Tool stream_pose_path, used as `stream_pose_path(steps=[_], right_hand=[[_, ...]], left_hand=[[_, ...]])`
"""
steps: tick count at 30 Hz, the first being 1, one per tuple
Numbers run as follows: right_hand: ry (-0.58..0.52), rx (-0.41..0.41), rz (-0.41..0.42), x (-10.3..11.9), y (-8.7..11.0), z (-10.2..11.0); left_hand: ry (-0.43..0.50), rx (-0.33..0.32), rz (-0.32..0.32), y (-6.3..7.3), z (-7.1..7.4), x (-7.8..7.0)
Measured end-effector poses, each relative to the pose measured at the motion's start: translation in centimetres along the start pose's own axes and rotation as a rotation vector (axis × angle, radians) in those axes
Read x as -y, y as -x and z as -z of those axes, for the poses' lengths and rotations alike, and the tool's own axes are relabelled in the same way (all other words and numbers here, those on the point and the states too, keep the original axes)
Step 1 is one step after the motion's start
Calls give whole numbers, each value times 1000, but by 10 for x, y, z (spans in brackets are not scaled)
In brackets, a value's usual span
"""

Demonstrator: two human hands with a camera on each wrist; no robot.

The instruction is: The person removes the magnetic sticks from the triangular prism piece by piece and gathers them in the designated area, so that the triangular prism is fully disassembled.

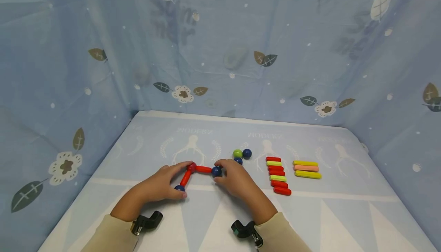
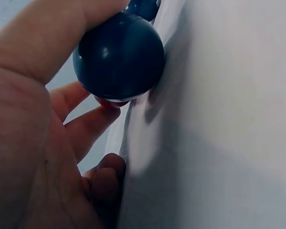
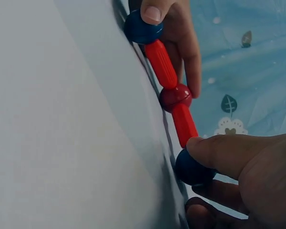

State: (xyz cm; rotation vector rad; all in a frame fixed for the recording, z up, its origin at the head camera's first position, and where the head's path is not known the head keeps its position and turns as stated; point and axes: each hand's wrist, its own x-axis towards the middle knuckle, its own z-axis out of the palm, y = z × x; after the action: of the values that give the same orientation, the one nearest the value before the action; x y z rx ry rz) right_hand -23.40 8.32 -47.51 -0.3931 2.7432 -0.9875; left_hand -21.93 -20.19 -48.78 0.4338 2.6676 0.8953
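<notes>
A bent chain of two red rods (image 1: 204,169) and three balls lies on the table, with a red ball (image 3: 176,98) at the corner and a blue ball at each end. My left hand (image 1: 160,185) spans the left rod, its thumb on the near blue ball (image 2: 119,56) and its fingertips at the red ball. Between thumb and fingers, my right hand (image 1: 236,179) pinches the other blue ball (image 1: 216,171). That hand partly covers this ball in the right wrist view.
Just beyond my right hand sit a green ball (image 1: 237,153) and two blue balls (image 1: 247,153). Farther right are a column of red and yellow-green rods (image 1: 276,168) and a group of yellow and orange rods (image 1: 306,168). A patterned blue curtain (image 1: 213,34) encloses the table.
</notes>
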Motion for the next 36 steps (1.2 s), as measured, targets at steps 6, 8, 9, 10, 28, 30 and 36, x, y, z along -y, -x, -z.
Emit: stream_pose_path(steps=[6,8,9,10,28,30,36], right_hand=[[27,26,38,-3,-1,-5],[47,39,77,-4,0,-7],[53,46,92,-4,0,-7],[58,51,108,-5,1,-7],[-167,-12,80,-29,3,-7],[-179,-13,76,-30,3,-7],[-191,-18,74,-30,4,-8]], left_hand=[[3,29,22,1,3,-1],[1,38,16,2,4,-1],[1,41,10,3,5,-1],[4,43,4,4,5,0],[138,-75,-62,0,14,12],[121,-88,-46,1,13,10],[51,-133,-9,1,11,7]])
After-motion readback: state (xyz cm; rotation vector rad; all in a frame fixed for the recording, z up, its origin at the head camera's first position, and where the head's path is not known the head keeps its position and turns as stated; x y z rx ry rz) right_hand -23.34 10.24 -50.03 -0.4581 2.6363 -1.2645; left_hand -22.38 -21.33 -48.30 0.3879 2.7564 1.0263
